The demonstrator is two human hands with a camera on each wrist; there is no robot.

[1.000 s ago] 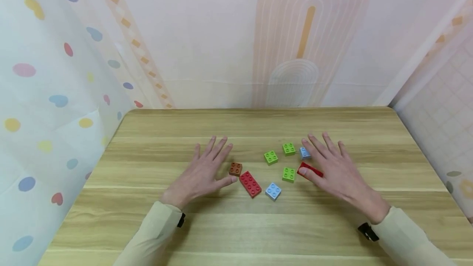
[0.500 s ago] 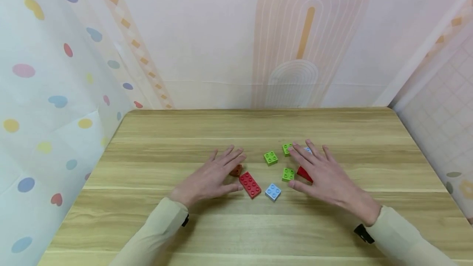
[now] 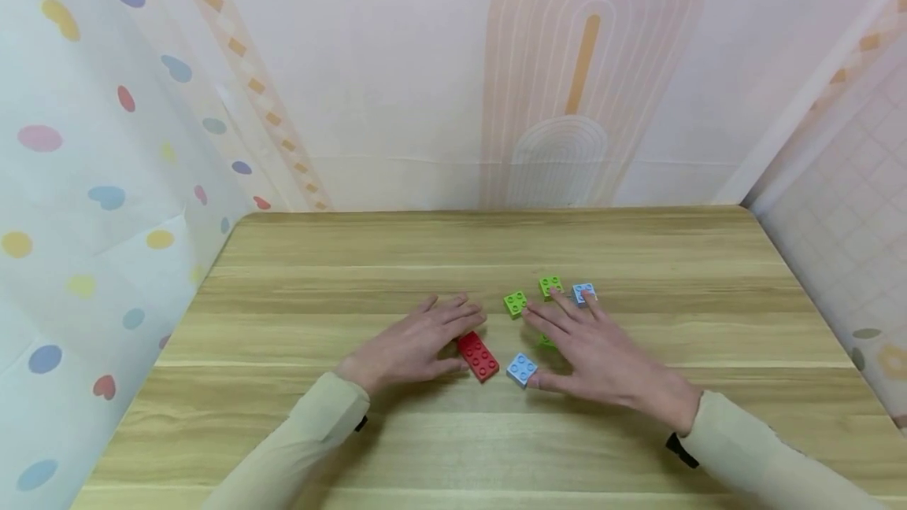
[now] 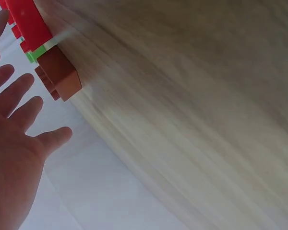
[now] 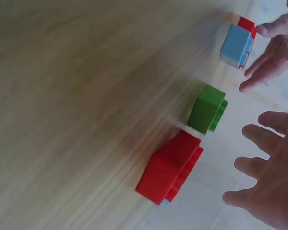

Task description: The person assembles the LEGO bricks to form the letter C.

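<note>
My left hand (image 3: 414,342), fingers spread, hovers beside a red eight-stud toy brick (image 3: 478,357). Beneath it lies a brown brick (image 4: 61,74), hidden in the head view but seen past the fingertips in the left wrist view. My right hand (image 3: 602,356) stretches over the right-hand bricks with its fingers apart, gripping nothing. Its thumb overlaps the edge of a light blue brick (image 3: 520,368). Under that palm are a green brick (image 5: 206,109), mostly covered from above, and a second red brick (image 5: 169,167), fully covered in the head view.
Two more green bricks (image 3: 515,304) and another light blue brick (image 3: 583,291) sit just beyond the right fingertips. Everything lies on a wooden table (image 3: 354,250). A patterned cloth backdrop (image 3: 397,85) rises behind its far edge and along both sides.
Both hands have moved inward toward each other, the right one farther, leftward and nearer the front. The left hand now covers the brown brick, the right the second red one. The bricks stay put.
</note>
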